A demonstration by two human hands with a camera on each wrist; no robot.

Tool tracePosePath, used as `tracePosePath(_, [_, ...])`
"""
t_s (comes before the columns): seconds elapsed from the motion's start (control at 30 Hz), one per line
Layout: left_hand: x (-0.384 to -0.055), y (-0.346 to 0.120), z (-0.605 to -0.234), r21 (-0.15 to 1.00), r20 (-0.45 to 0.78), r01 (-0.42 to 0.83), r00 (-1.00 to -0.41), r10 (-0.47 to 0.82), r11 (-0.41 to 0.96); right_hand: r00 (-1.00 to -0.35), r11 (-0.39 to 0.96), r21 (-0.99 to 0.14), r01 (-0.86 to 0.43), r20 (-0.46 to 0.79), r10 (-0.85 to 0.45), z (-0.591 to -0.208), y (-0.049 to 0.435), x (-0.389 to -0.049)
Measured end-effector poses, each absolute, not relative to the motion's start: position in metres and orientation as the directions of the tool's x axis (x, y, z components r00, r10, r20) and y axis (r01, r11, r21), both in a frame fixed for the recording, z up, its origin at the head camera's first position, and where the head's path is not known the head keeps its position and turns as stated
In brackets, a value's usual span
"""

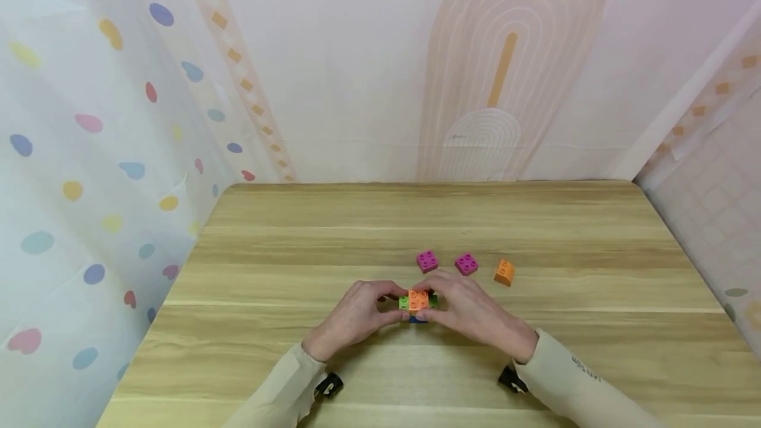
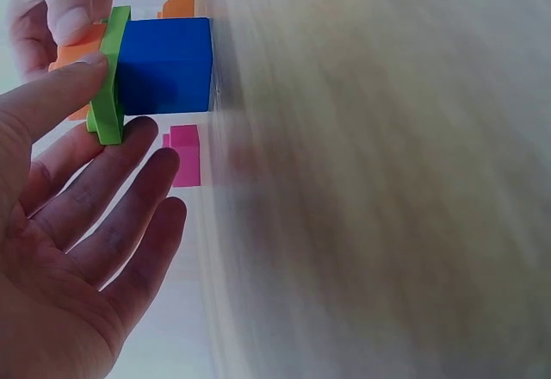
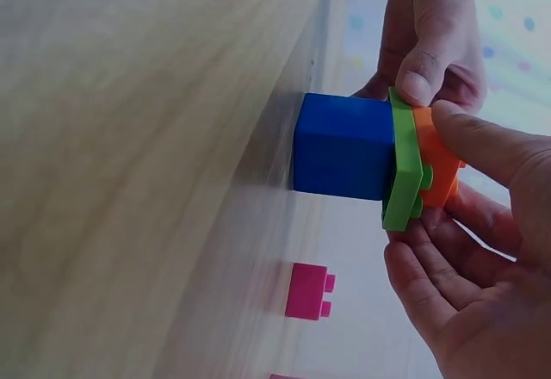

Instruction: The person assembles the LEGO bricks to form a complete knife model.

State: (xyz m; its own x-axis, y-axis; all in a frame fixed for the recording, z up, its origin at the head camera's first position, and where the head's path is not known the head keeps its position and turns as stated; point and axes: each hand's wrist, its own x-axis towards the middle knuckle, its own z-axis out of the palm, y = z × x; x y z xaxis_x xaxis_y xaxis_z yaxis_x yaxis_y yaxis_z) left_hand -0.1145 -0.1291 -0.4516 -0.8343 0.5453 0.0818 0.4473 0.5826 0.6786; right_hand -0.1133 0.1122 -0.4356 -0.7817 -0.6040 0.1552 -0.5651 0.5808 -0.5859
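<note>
Through my feeds, the left hand [image 1: 359, 312] pinches the rim of a green plate [image 2: 107, 108] between thumb and fingers, its other fingers spread loosely, while the right hand [image 1: 470, 306] grips the orange brick [image 1: 419, 300] on top. The plate sits on a blue block [image 2: 168, 67], overhanging it, and the block appears to stand upright on the table, in front of the person. I judge the three-level stack mostly put together; whether the orange brick is fully pressed home I cannot tell. Beyond the right hand's fingers lie two magenta bricks [image 1: 427, 261] [image 1: 466, 263] and, further right, an orange curved block [image 1: 504, 272], all loose and apart, so I count these three as perhaps left to add. The table [image 1: 297, 243] gives me generous room sideways, its side edges well apart from both hands; the far edge, by the patterned curtain [image 1: 345, 71], lies well past the loose pieces. The near edge is out of view.
</note>
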Motion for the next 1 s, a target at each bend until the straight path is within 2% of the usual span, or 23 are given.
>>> tracePosePath(0.17, [-0.115, -0.129, -0.452, 0.662, 0.072, 0.446, -0.838, 0.54, 0.603, -0.797, 0.587, -0.606, -0.537, 0.135, -0.589, -0.437, 0.115, -0.112])
tracePosePath(0.63, [-0.114, -0.129, -0.452, 0.68, 0.092, 0.449, -0.836, 0.54, 0.579, -0.855, 0.601, -0.642, -0.475, 0.176, -0.488, -0.434, 0.145, -0.115])
tracePosePath(1.0, [-0.114, -0.127, -0.452, 0.676, 0.076, 0.437, -0.843, 0.533, 0.594, -0.847, 0.602, -0.612, -0.513, 0.245, -0.472, -0.434, 0.168, -0.132])
